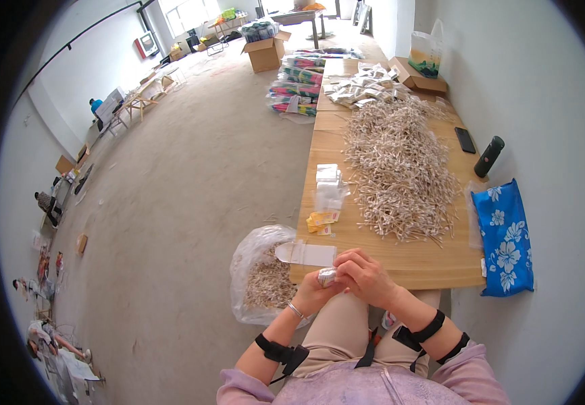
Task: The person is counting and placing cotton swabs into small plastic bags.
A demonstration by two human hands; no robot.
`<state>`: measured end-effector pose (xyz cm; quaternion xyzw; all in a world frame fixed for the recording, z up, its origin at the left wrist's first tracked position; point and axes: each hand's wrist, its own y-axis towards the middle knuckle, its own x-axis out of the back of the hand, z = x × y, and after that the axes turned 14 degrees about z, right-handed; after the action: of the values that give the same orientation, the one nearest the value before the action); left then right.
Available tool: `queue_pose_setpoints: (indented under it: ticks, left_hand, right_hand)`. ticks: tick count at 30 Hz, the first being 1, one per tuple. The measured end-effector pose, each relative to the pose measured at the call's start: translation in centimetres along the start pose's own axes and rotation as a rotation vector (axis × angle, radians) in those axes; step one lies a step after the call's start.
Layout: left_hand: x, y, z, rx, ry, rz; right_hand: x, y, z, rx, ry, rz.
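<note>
Just off the near left corner of the wooden table, my left hand [314,295] is closed around a small shiny plastic packet [327,276], whose contents I cannot make out. My right hand [368,278] meets it, fingers curled in a pinch at the packet's edge; the fingertips are partly hidden. Right beyond my hands, a white card strip [314,255] with a rounded end sticks out over the table's left edge. A large heap of cotton swabs [404,169] covers the middle of the table.
Clear bags [331,196] and yellow cards [321,221] lie along the table's left side. Filled packets [367,86] and a cardboard box [419,75] stand at the far end. A phone [465,140], black bottle [489,156] and blue flowered pouch [506,239] line the right. A swab-filled sack [242,270] sits below.
</note>
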<state>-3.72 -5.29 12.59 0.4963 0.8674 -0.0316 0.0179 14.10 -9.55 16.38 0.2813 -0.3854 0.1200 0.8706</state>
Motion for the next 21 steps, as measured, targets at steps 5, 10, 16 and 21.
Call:
queue_pose_setpoints:
  ticks: [5, 10, 16, 21]
  left_hand:
    - [0.0, 0.1, -0.1, -0.013, 0.087, -0.009]
    - [0.4, 0.2, 0.7, 0.029, 0.167, -0.019]
    - [0.3, 0.9, 2.0, -0.051, 0.058, -0.021]
    - [1.8, 1.6, 4.1, 0.050, 0.101, 0.047]
  right_hand:
    - [0.6, -0.3, -0.6, -0.035, 0.145, 0.002]
    - [0.5, -0.7, -0.9, -0.167, 0.379, -0.067]
    - [-0.7, -1.4, -2.3, -0.318, 0.659, 0.095]
    - [-2.2, -1.0, -2.9, -0.315, 0.629, -0.016]
